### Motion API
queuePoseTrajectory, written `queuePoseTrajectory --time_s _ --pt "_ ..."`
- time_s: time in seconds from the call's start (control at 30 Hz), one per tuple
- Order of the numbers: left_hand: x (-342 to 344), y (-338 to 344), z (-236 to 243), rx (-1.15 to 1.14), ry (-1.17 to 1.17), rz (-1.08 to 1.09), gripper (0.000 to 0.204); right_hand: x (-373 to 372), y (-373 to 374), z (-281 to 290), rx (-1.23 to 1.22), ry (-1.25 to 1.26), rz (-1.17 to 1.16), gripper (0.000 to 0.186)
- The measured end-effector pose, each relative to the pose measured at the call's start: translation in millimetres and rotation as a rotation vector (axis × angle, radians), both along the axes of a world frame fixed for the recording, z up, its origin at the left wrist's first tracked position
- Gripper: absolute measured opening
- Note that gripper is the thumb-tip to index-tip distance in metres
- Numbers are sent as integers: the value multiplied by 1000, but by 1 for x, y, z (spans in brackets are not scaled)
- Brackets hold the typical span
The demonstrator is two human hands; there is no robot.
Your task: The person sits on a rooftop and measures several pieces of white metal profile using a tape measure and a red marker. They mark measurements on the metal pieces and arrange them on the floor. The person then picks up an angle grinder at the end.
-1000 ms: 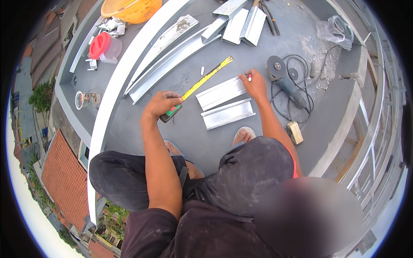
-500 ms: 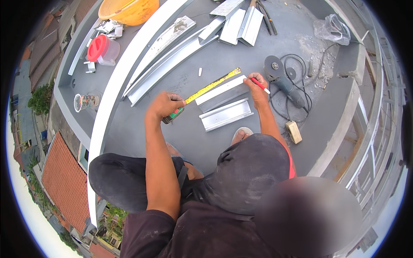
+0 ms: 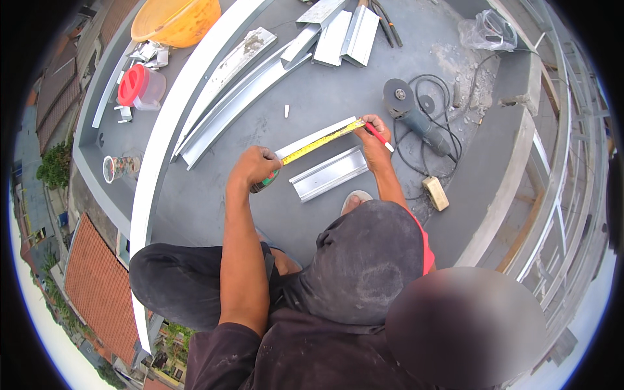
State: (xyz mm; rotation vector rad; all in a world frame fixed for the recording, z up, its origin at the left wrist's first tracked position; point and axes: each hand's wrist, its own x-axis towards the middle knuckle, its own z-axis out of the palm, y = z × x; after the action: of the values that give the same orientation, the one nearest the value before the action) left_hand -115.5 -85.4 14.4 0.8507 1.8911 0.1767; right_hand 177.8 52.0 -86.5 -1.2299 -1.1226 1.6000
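While the person crouches on the grey roof slab, the left hand is clenched around the dark green case of a tape measure, whose yellow blade runs out along a short pale metal channel to the right hand. That hand pins the blade's far end to the channel with its fingers and also grips a red marker, its tip pointing away from the body.

Just below the taped piece, on the near side of both grips, lies a second short channel, parallel and slightly apart. A sandalled toe sits just under the right forearm.

Beyond the right hand, close by: an angle grinder with its black cable looped around it, and a tan plug block near the elbow. Farther out, a clear plastic bag.

Past the left hand: long bent metal profiles, a small white scrap, and a white curved parapet edge. Beyond that edge, a red-lidded jar and a yellow basin.

Nothing lies across the tape between the two hands.
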Motion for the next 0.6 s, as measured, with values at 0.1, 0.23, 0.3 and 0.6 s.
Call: queuePoseTrajectory --time_s 0.1,0.23,0.3,0.6 --pt "1 5 3 5 36 20 28 -3 5 0 37 -81 47 23" --pt "-1 5 -7 -50 108 15 26 4 1 18 81 -93 44 28" --pt "-2 5 -12 -52 136 -19 28 11 0 22 115 -108 31 30" --pt "-9 3 -21 -23 128 -60 30 25 0 48 308 -360 26 17"
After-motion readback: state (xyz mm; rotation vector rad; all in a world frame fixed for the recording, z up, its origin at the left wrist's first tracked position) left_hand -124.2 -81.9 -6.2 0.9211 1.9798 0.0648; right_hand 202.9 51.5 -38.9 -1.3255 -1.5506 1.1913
